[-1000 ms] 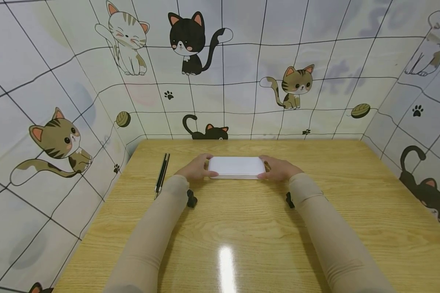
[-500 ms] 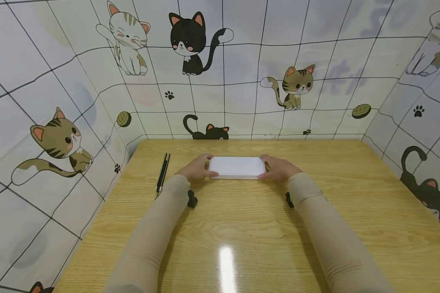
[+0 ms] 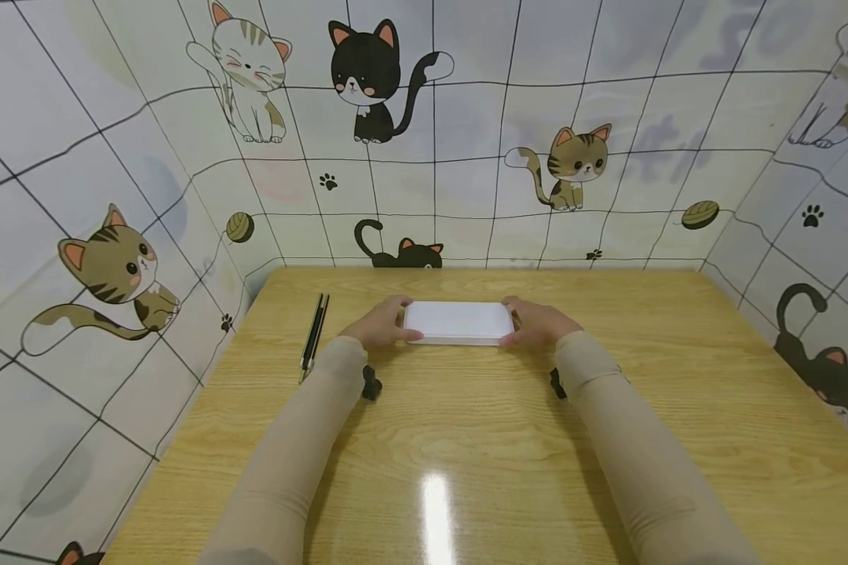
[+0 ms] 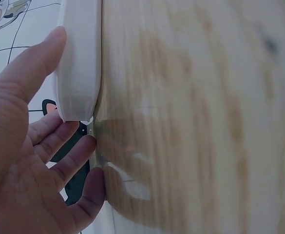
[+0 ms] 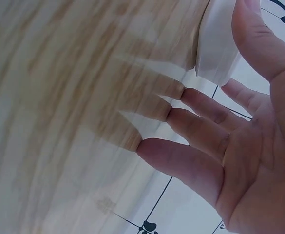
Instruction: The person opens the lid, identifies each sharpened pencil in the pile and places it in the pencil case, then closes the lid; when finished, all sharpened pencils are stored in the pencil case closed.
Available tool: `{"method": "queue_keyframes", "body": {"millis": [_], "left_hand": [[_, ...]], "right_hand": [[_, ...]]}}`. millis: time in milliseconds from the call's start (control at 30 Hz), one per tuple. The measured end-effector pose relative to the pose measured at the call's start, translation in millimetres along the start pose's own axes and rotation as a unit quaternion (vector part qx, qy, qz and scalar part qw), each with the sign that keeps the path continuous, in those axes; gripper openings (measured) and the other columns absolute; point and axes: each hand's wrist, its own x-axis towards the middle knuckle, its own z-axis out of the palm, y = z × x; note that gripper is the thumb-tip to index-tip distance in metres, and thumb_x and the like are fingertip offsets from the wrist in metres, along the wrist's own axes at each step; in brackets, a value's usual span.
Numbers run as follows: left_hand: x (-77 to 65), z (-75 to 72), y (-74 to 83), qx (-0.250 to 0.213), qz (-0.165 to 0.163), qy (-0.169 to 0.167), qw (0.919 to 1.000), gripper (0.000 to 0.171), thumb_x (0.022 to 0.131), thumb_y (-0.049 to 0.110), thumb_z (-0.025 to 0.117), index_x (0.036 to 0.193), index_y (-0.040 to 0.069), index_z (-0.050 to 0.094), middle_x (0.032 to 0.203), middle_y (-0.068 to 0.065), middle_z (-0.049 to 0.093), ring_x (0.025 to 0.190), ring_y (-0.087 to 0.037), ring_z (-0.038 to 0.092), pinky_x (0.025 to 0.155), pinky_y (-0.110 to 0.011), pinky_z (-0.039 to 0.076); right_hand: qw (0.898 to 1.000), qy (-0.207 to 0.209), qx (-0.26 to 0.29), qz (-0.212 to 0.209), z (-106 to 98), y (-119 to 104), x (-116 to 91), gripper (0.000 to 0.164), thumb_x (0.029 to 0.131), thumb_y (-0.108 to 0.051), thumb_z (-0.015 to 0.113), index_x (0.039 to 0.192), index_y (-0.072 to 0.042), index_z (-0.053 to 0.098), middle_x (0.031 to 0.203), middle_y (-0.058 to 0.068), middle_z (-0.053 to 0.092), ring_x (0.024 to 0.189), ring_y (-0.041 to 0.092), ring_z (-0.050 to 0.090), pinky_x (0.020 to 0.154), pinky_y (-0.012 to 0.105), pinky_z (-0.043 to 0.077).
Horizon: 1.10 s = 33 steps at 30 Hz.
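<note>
A flat white box [image 3: 459, 320] lies on the wooden table, its long side running left to right. My left hand [image 3: 378, 326] holds its left end, with the thumb on the near side and a finger at the far side. The right hand [image 3: 539, 326] grips the opposite end in the same way. In the left wrist view, the thumb [image 4: 47, 53] presses the box's side wall [image 4: 79, 58] while the lower fingertips touch the tabletop. Several fingertips of the right hand [image 5: 249, 161] also meet the table, beside the box's end [image 5: 219, 48].
Two thin dark sticks [image 3: 314, 333], like pencils or brushes, lie side by side on the table [image 3: 466, 439] left of the left hand. Cat-patterned sheeting [image 3: 466, 180] rises at the back and both sides. Beneath each wrist sits a small black piece [image 3: 371, 384].
</note>
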Motion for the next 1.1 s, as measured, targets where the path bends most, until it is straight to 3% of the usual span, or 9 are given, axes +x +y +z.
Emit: {"method": "queue_keyframes", "body": {"millis": [500, 800, 1100], "left_hand": [[-5.0, 3.4, -1.5, -0.01, -0.014, 0.0, 0.9999, 0.088, 0.087, 0.041, 0.08, 0.155, 0.008, 0.035, 0.153, -0.013, 0.042, 0.139, -0.028, 0.043, 0.115, -0.045, 0.036], [-9.9, 6.0, -0.3, -0.015, -0.024, 0.006, 0.9996, 0.085, 0.086, 0.039, 0.081, 0.153, 0.008, 0.038, 0.153, -0.011, 0.043, 0.137, -0.026, 0.044, 0.114, -0.045, 0.037], [-4.5, 11.8, -0.6, -0.026, -0.023, -0.002, 0.9994, 0.085, 0.085, 0.038, 0.082, 0.152, 0.008, 0.04, 0.149, -0.01, 0.047, 0.133, -0.026, 0.048, 0.113, -0.044, 0.038]], "right_hand": [[1.0, -0.002, 0.008, -0.014, 7.3, 2.5, 0.0, 0.096, 0.092, -0.043, 0.074, 0.162, -0.005, 0.019, 0.163, 0.023, 0.027, 0.149, 0.043, 0.024, 0.118, 0.059, 0.023], [1.0, -0.001, 0.006, -0.011, 10.9, 1.7, 0.4, 0.097, 0.092, -0.043, 0.075, 0.162, -0.006, 0.019, 0.163, 0.022, 0.027, 0.149, 0.043, 0.024, 0.118, 0.059, 0.023], [1.0, -0.009, 0.003, 0.002, 13.1, 9.1, 0.5, 0.098, 0.091, -0.042, 0.076, 0.162, -0.007, 0.019, 0.164, 0.021, 0.027, 0.15, 0.042, 0.024, 0.119, 0.059, 0.023]]}}
